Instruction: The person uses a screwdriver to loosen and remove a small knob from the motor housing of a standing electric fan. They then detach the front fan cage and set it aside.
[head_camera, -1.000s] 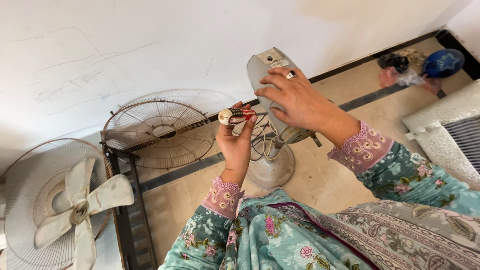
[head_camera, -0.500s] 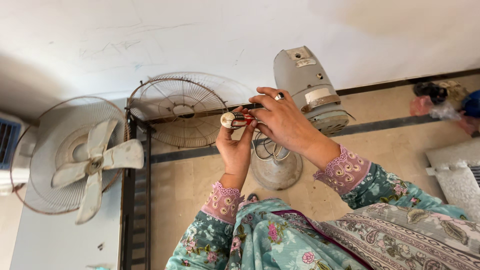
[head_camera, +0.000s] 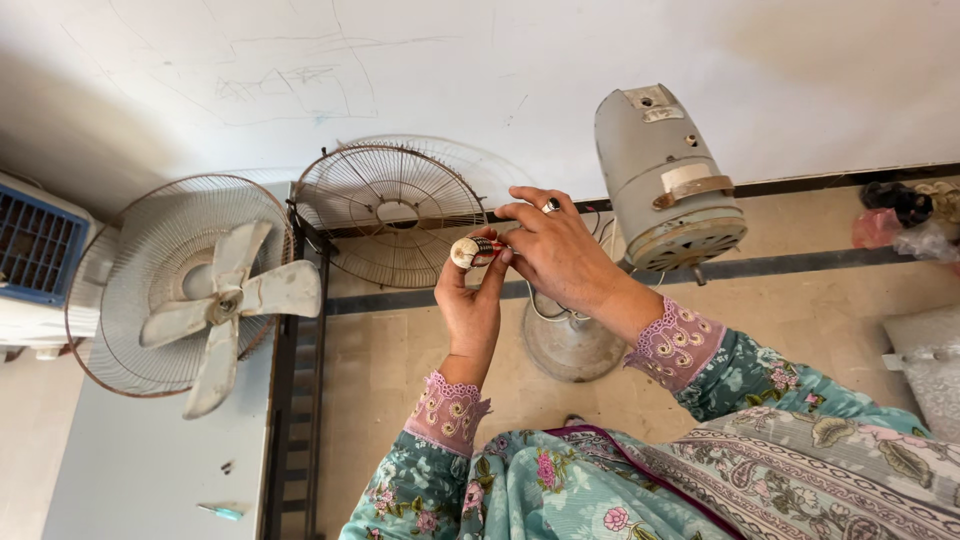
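Observation:
My left hand (head_camera: 470, 305) holds up a small cylindrical part (head_camera: 472, 250) with a cream end cap and a red body. My right hand (head_camera: 556, 248), a ring on one finger, pinches the same part's other end from the right. Thin wires (head_camera: 560, 315) hang from behind the hands toward a round grey fan base (head_camera: 568, 345) on the floor. A grey fan motor housing (head_camera: 668, 185) stands just right of my right hand.
A bare wire fan guard (head_camera: 388, 212) leans against the white wall. A fan head with pale blades in its guard (head_camera: 190, 295) lies on a grey table at left. A dark metal rack (head_camera: 295, 400) runs beside it. Bags lie at far right (head_camera: 905, 220).
The view has shifted, so the fans and motor sit further right and lower. Both hands stay together on the small part, now a little lower in view.

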